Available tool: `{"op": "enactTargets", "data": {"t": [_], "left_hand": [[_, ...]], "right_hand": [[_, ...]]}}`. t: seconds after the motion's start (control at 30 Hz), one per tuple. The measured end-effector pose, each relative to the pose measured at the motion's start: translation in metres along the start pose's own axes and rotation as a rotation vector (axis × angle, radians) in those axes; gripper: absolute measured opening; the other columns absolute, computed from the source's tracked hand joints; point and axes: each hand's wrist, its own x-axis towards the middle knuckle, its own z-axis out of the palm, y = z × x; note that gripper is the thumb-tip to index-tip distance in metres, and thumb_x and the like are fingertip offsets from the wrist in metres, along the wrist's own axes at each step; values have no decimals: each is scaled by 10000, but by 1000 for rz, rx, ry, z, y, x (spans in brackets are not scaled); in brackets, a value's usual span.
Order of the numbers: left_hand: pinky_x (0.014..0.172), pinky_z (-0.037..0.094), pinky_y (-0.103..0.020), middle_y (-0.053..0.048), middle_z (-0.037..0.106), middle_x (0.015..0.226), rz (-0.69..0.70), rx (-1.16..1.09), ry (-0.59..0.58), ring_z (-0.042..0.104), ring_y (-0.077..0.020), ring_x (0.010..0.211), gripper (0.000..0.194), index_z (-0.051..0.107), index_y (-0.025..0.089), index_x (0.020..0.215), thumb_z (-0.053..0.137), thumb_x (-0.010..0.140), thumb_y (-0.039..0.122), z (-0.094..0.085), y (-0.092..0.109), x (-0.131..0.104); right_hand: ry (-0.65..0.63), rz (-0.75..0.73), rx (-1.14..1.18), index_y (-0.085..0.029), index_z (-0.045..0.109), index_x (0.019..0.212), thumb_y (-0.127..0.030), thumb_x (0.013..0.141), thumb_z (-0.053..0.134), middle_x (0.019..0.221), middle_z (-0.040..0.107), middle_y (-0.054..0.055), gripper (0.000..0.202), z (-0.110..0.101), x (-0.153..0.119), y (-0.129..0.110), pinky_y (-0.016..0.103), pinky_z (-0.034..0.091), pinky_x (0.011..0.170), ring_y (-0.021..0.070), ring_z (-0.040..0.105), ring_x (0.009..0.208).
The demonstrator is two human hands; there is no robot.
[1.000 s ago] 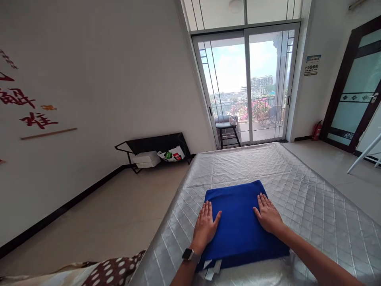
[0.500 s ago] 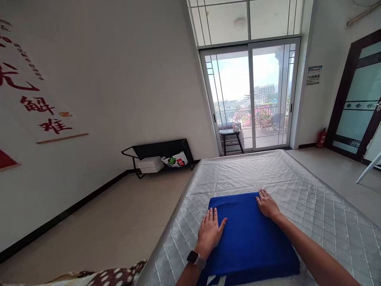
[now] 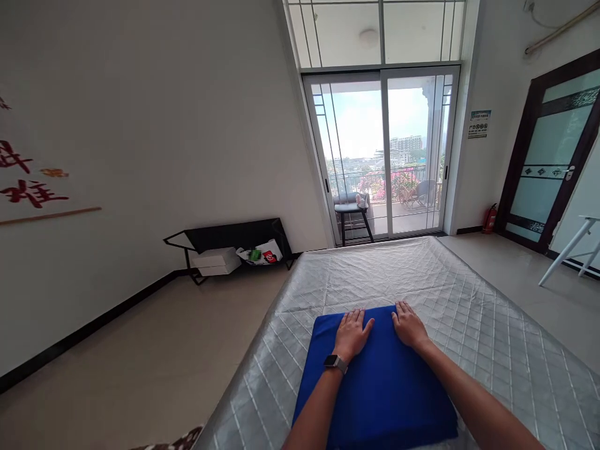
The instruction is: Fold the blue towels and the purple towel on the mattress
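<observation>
Grip: neither hand clasps anything; the fingers are extended, palms down. The left hand [image 3: 351, 336] lies on the folded blue cloth [image 3: 384, 397], close to its far edge; the right hand [image 3: 411, 328] rests at its far right corner. Keep both palms level, apply even pressure, and work any wrinkles outward without shifting the layers. The cloth lies on the silver quilted mattress [image 3: 506, 356], which extends toward the sliding glass door [image 3: 385, 162].
</observation>
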Motion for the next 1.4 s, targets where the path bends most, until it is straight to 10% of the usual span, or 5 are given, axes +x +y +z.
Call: {"op": "enactTargets", "data": {"t": [0.2, 0.63, 1.03, 1.4], "left_hand": [[1226, 234, -426, -151, 429, 1554, -148, 43, -21, 302, -262, 1490, 665, 420, 71, 1489, 201, 1026, 494, -14, -84, -28], [1181, 321, -447, -163, 528, 1478, -123, 61, -79, 442, -288, 1412, 642, 521, 99, 1418, 229, 1020, 509, -23, -92, -15], [1213, 284, -475, -102, 454, 1548, 229, -2, 30, 356, -262, 1466, 569, 372, 215, 1548, 277, 1038, 451, 15, 70, 17], [1215, 240, -467, -200, 378, 1570, -213, 111, 53, 279, -308, 1495, 787, 396, 38, 1500, 132, 1007, 591, 8, -76, -30]], "right_hand": [[-9, -3, 27, -38, 377, 1530, -302, 1009, 300, 1576, 403, 178, 589, -6, -3, -2, 410, 248, 1207, 255, 294, 1496], [-68, 24, 31, -24, 351, 1539, -369, 1027, 248, 1609, 345, 165, 626, -16, -5, -7, 388, 222, 1218, 254, 263, 1509], [-64, -44, -18, -28, 365, 1530, -308, 1014, 288, 1611, 333, 185, 593, -10, -4, -3, 376, 213, 1215, 234, 279, 1503], [-96, 52, 22, -46, 297, 1564, -381, 1028, 247, 1638, 279, 146, 634, -21, -7, -11, 379, 188, 1222, 229, 217, 1524]]}}
